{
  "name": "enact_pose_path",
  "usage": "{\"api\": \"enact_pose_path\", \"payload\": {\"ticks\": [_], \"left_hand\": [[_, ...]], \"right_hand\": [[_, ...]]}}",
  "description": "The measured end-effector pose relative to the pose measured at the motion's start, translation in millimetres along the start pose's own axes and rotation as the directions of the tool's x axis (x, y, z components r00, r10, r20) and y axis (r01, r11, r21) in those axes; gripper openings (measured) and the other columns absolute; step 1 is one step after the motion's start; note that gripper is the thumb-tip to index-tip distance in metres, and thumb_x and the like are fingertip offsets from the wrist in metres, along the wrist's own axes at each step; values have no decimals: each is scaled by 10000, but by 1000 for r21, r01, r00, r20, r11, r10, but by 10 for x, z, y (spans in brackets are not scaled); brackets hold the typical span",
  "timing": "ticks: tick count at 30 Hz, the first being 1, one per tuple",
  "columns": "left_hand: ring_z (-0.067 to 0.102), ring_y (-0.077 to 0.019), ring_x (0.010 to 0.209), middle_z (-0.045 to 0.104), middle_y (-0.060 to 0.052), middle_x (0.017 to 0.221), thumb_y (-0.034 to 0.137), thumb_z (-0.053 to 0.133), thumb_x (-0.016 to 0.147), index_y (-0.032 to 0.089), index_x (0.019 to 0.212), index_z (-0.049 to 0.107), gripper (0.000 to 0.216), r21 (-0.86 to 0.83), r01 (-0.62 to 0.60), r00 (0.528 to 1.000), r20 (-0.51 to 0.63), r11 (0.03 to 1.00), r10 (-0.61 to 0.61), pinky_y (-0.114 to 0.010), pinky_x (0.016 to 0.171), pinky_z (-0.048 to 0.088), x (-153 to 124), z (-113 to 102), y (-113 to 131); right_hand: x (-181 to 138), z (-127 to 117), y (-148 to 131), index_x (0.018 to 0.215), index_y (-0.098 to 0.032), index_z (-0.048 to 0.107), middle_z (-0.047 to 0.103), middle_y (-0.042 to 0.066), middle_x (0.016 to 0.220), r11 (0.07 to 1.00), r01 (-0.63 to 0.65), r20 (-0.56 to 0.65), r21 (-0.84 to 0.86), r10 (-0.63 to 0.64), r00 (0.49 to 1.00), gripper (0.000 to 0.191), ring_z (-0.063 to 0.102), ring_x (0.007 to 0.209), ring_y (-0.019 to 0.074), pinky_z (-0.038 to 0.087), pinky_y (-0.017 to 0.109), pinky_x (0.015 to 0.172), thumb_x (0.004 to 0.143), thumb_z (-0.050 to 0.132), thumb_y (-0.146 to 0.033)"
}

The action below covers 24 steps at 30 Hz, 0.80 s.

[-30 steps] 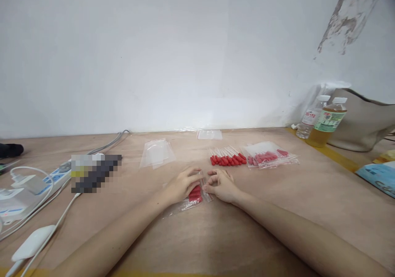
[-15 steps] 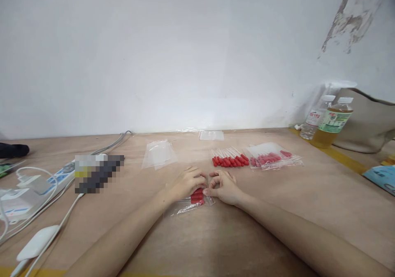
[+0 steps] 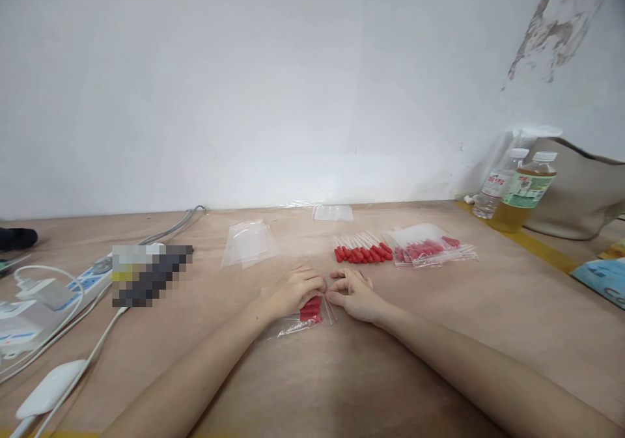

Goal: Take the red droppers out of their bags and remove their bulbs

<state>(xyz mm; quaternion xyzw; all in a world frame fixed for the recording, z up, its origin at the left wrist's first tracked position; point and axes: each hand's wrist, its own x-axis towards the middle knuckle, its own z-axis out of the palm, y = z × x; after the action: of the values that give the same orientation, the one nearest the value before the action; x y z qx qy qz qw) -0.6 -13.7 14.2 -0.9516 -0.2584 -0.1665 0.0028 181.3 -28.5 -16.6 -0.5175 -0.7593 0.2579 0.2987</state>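
Both my hands rest on the wooden table (image 3: 439, 334) at the top edge of a small clear zip bag (image 3: 300, 317) that holds several red-bulbed droppers. My left hand (image 3: 293, 291) has its fingers curled down onto the bag's opening. My right hand (image 3: 354, 293) pinches the same edge from the right, thumb against fingers. Behind them lies a loose row of red-bulbed droppers (image 3: 364, 250), and to its right a pile of filled bags (image 3: 430, 246). A stack of empty clear bags (image 3: 249, 243) lies to the back left.
A single empty bag (image 3: 333, 213) lies by the white wall. A power strip with plugs and white cables (image 3: 53, 295) takes up the left side. Two bottles (image 3: 517, 191) and a beige bag (image 3: 576, 191) stand at the right. A blue packet (image 3: 603, 280) lies at the right edge.
My hands stay on the bag's top edge, fingertips shifting slightly along it. The view has shifted a little.
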Motion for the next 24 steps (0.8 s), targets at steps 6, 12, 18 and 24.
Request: {"api": "enact_pose_path", "payload": {"ticks": [6,12,18,24], "left_hand": [[528,-122,765,593,-19,814,223,395,874,162,806,547,177,-44,32,999,9,998,-32,-224,728,391,-11,3,18],[523,-133,865,606,-24,898,201,353,890,187,900,567,215,-44,-13,1000,-1,999,13,-251,794,371,-9,-13,41],[533,-127,839,610,-21,907,213,376,883,179,849,566,196,-23,-1,1000,-18,1000,1,-240,773,385,-14,21,14],[530,-119,793,595,-18,845,227,405,873,161,803,541,166,-21,25,1000,1,999,-25,-228,746,400,-11,27,7]], "right_hand": [[-14,-55,-48,728,-304,689,526,21,1094,999,-48,65,18,47,997,96,404,1094,256,99,543,960,685,608,-332],[-15,-76,-75,714,-290,682,506,-16,1122,992,-124,110,2,123,986,113,373,1120,220,68,453,997,619,631,-323],[-10,-87,-67,715,-314,687,496,-13,1134,994,-109,136,7,107,985,114,362,1131,225,57,461,994,627,615,-312],[-21,-85,-49,697,-310,690,492,14,1141,997,-65,133,33,60,989,97,354,1144,259,37,538,974,627,622,-313]]}}
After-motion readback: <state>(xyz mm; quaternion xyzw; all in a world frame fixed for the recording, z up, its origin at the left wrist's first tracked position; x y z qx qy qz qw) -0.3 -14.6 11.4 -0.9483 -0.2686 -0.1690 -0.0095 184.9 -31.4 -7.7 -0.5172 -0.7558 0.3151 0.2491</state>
